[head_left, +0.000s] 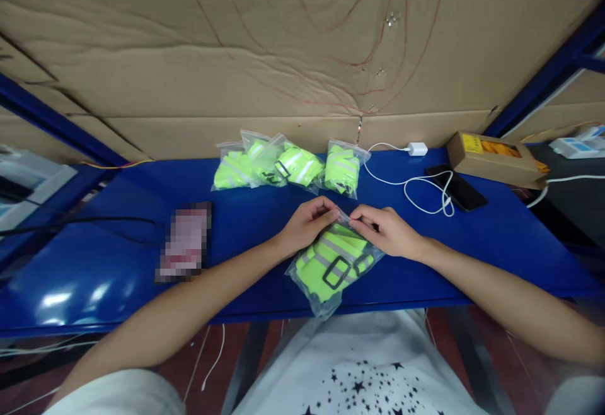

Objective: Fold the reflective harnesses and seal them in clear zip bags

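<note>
A clear zip bag [326, 304] lies at the front edge of the blue table, its top edge pointing away from me. Inside it is a folded neon-yellow reflective strap [312, 273] with grey bands and a black buckle. My left hand [309, 222] pinches the bag's top edge between thumb and fingers. Close beside it, my right hand [385, 229] pinches the same edge further right. Between the two hands a short stretch of the bag's edge shows. Whether the seal is closed cannot be made out.
Several similar filled bags [236, 169] lie at the back, with one bag [343, 169] slightly apart. A phone [184, 241] lies left. At right are a white charger [418, 149] with its cable, a dark phone [460, 189] and a cardboard box [496, 166]. Cardboard [283, 74] walls the back.
</note>
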`<state>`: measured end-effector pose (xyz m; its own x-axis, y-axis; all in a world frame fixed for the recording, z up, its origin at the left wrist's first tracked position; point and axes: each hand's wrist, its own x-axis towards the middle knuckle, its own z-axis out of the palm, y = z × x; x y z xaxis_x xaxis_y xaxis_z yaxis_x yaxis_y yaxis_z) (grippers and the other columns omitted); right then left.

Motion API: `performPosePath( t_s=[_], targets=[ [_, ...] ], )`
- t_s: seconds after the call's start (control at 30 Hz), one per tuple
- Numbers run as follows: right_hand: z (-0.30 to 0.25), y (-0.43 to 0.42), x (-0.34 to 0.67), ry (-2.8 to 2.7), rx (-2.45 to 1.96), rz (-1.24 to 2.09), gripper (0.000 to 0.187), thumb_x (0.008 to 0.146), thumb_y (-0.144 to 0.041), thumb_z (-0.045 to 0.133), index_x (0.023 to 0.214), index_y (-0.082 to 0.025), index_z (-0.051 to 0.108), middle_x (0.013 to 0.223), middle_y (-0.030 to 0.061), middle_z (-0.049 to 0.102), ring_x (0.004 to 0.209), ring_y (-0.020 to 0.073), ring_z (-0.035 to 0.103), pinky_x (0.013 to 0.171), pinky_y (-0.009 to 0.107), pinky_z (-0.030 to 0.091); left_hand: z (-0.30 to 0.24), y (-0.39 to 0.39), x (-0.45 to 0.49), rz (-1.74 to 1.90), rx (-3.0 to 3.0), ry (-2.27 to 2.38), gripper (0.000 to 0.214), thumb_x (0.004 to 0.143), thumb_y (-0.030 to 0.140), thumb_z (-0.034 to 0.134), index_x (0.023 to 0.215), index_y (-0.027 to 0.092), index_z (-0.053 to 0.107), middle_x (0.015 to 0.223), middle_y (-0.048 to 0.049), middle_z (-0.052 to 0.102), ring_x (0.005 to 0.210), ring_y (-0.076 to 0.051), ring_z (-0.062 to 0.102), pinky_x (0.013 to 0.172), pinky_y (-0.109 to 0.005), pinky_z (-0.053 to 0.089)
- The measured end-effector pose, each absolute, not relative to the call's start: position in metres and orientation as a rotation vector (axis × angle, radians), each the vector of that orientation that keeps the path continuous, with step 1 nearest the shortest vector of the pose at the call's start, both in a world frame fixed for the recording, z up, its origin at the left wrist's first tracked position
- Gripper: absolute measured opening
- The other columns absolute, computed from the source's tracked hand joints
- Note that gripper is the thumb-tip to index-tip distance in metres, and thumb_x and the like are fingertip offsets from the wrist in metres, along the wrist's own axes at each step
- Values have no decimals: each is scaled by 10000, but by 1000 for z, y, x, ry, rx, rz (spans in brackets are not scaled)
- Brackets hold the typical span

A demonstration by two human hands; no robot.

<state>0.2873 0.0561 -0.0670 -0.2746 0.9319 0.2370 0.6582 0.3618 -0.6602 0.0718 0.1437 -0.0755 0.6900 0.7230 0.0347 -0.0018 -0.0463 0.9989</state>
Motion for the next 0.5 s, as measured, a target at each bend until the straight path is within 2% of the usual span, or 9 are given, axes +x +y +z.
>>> performPosePath(
  t_s=[0.13, 0.27, 0.37, 0.5],
  targets=[
    [-69, 56, 288, -1997, -1408, 555, 227, 1018, -383, 543, 965, -198, 664, 539, -90, 430, 477, 79, 420, 526, 218, 304, -73, 144, 72, 625, 1558, 591, 315, 851, 459, 781, 918, 165, 691, 883, -21, 696, 784, -147, 626, 743, -251, 483],
    [-69, 57, 290, -2065, -1376, 525, 242, 1030, -396, 530, 994, -198, 666, 553, -83, 470, 480, 79, 437, 543, 220, 310, -71, 142, 71, 599, 1694, 572, 298, 861, 443, 767, 915, 156, 714, 839, -20, 685, 710, -132, 592, 662, -239, 445],
    [-68, 57, 290, -2109, -1383, 501, 257, 1039, -419, 520, 1045, -207, 666, 580, -72, 509, 490, 86, 451, 554, 229, 310, -74, 140, 72, 651, 1725, 605, 305, 874, 459, 741, 909, 158, 713, 811, -14, 673, 692, -132, 577, 645, -240, 433],
    [-68, 58, 291, -2022, -1462, 504, 255, 1026, -434, 536, 1032, -212, 662, 646, -46, 576, 547, 103, 507, 576, 238, 334, -78, 144, 73, 816, 1591, 745, 322, 811, 467, 797, 878, 161, 723, 801, -13, 682, 723, -149, 585, 672, -247, 450]
  ],
)
